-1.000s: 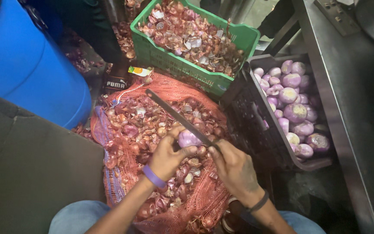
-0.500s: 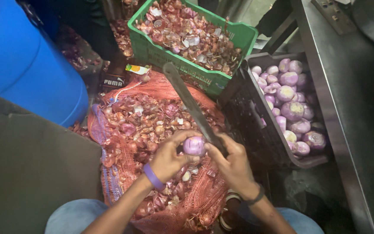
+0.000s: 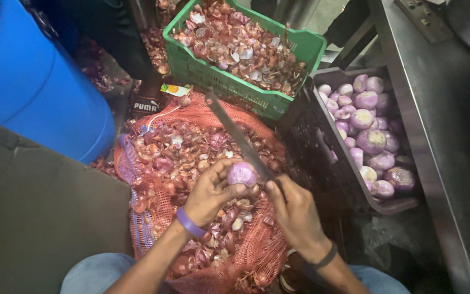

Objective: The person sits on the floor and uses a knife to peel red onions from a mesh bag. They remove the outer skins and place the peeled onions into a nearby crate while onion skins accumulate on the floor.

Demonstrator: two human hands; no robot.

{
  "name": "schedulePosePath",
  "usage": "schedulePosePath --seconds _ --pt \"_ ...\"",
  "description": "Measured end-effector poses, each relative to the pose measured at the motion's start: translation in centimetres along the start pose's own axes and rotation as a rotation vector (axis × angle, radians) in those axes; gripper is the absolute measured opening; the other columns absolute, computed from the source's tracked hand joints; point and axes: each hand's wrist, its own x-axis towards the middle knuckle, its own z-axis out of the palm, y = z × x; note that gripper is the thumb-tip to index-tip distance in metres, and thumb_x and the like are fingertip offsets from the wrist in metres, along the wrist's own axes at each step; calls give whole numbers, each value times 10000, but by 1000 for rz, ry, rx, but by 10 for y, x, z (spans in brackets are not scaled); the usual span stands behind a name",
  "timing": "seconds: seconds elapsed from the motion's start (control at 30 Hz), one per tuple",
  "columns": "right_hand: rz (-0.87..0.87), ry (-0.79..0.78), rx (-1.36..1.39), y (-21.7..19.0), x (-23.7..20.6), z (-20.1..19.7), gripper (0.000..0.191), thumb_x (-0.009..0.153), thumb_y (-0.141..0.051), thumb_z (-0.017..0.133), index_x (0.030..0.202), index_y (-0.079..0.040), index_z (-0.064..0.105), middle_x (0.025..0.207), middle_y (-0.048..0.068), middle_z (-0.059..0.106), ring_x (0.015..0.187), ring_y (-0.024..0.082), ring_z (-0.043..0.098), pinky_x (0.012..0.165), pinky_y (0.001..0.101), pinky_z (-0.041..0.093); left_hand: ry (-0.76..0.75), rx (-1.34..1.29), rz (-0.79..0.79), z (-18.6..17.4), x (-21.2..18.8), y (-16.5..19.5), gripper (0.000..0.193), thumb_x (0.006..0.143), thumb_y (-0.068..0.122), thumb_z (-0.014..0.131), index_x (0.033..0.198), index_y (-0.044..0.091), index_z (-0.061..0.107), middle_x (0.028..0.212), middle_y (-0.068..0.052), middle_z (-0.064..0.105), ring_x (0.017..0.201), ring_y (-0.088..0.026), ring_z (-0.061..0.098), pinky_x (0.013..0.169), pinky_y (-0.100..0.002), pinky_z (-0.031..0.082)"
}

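Note:
My left hand [image 3: 209, 191], with a purple band on the wrist, holds a partly peeled purple onion [image 3: 242, 174] over a red mesh sack [image 3: 153, 218] full of unpeeled onions and skins. My right hand [image 3: 295, 209], with a dark band on the wrist, grips the handle of a long knife [image 3: 235, 133]. The blade points up and to the left, and its base lies against the onion. Both hands are close together above the sack.
A green crate [image 3: 295, 46] of onion skins stands behind the sack. At right, a dark crate [image 3: 311, 147] holds several peeled onions [image 3: 371, 139]. A blue barrel [image 3: 33, 87] is at upper left, a steel counter [image 3: 441, 109] at right, a grey surface [image 3: 33, 218] at left.
The knife blade has swung from lying low across the sack to pointing more steeply upward. The onion has turned in my left hand and shows more peeled surface.

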Motion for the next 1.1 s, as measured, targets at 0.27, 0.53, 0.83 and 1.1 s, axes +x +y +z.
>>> schedulePosePath --seconds 0.27,0.53,0.83,1.1 --pt "142 -144 -249 6 12 0 223 1017 -198 588 883 -21 608 668 188 617 617 406 622 547 476 451 -49 -6 22 0 1 -2 548 851 28 756 1360 11 551 1214 -108 694 1119 -203 692 1005 -351 591" --pt "151 -2 148 -3 3 -3 156 944 -161 670 990 -14 695 609 74 587 510 145 551 471 316 432 -65 115 28 0 -1 -3 569 838 -19 740 1373 22 552 1239 -104 665 1109 -201 678 942 -336 605" --pt "295 -40 20 10 19 -12 155 942 -185 684 899 -39 713 571 58 611 476 123 568 443 321 412 -71 141 -35 3 1 -3 623 812 7 746 1391 24 517 1275 -94 654 1088 -187 689 911 -360 612" --pt "-70 -94 -300 24 2 0 203 1027 -208 607 924 -34 584 706 190 613 635 422 624 560 499 479 -67 177 5 -4 -1 -12 560 873 8 729 1399 72 548 1348 -130 633 1166 -235 679 976 -368 616"
